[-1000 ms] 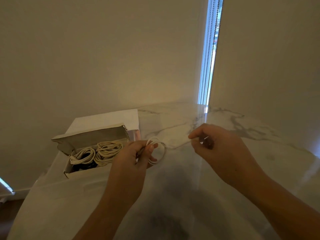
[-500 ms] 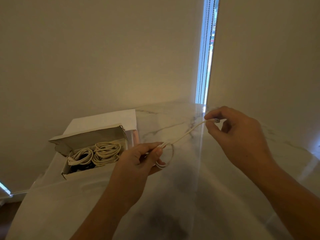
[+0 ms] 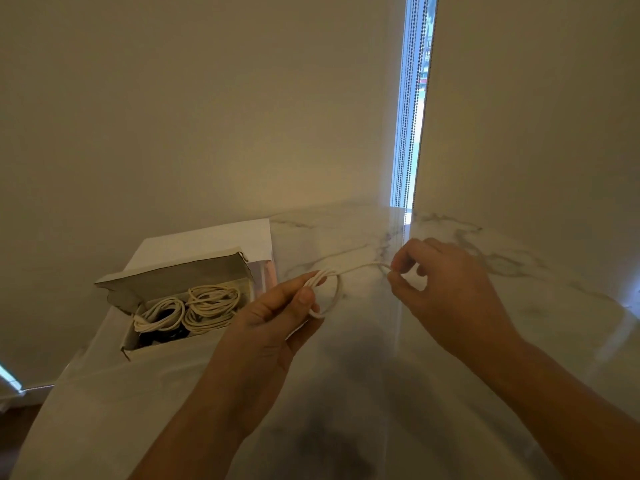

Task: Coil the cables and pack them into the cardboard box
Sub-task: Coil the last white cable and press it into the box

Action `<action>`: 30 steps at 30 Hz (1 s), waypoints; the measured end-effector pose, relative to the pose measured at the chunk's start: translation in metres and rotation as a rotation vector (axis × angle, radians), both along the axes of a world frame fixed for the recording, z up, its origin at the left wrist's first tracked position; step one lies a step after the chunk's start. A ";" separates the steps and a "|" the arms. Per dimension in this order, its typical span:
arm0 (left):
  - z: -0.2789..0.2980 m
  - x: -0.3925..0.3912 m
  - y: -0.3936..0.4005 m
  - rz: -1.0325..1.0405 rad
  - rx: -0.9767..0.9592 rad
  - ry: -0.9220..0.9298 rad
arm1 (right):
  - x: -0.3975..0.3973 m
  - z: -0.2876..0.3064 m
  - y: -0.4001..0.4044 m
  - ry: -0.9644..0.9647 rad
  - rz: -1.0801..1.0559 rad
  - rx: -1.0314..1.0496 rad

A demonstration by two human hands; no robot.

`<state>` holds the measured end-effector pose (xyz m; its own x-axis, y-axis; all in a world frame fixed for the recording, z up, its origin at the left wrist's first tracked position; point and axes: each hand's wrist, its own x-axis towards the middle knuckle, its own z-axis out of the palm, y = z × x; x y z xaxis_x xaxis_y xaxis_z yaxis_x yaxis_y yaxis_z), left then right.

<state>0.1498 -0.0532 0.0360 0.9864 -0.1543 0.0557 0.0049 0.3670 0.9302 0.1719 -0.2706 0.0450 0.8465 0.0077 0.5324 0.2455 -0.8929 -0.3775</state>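
Cable (image 3: 333, 292) is a white one, held up over the counter (image 3: 363, 393) between both hands, just right of the cardboard box (image 3: 180, 271). From my feed the left hand (image 3: 277, 317) has its thumb and fingers pressed together on a small bundle of loops, and the coil hangs out past the fingertips as a tidy little ring. A single strand runs from that pinch point across to the right hand (image 3: 446, 292), which is nipping the free end between thumb and forefinger, other fingers curled loosely behind. I think there's a plug on that end but it's too blurry for me to say for sure.

Box sits at the left on the marble-look counter, open, lid flap (image 3: 207, 237) folded back toward the wall (image 3: 207, 116). Inside I can see two cream-coloured coiled cables (image 3: 194, 306) lying side by side, with something dark (image 3: 166, 336) tucked under them at the near end. The hands are close to the box but not touching it.

Behind everything there's a narrow gap with daylight and bead chains (image 3: 410, 116) hanging down at the wall corner, reflecting on the glossy counter
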 end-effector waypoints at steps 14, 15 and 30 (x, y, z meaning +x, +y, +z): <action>0.004 -0.005 -0.010 0.035 -0.028 0.123 | -0.002 0.002 0.018 0.403 0.309 0.810; 0.004 -0.005 -0.009 0.039 -0.022 0.128 | -0.004 0.003 0.018 0.433 0.319 0.846; 0.007 -0.004 -0.006 0.080 -0.148 0.141 | -0.011 0.006 0.033 0.766 0.445 0.876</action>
<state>0.1456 -0.0588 0.0428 0.9948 -0.0758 -0.0676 0.0967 0.5038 0.8584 0.1605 -0.2375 0.0506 0.9558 0.2654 -0.1261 -0.0841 -0.1643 -0.9828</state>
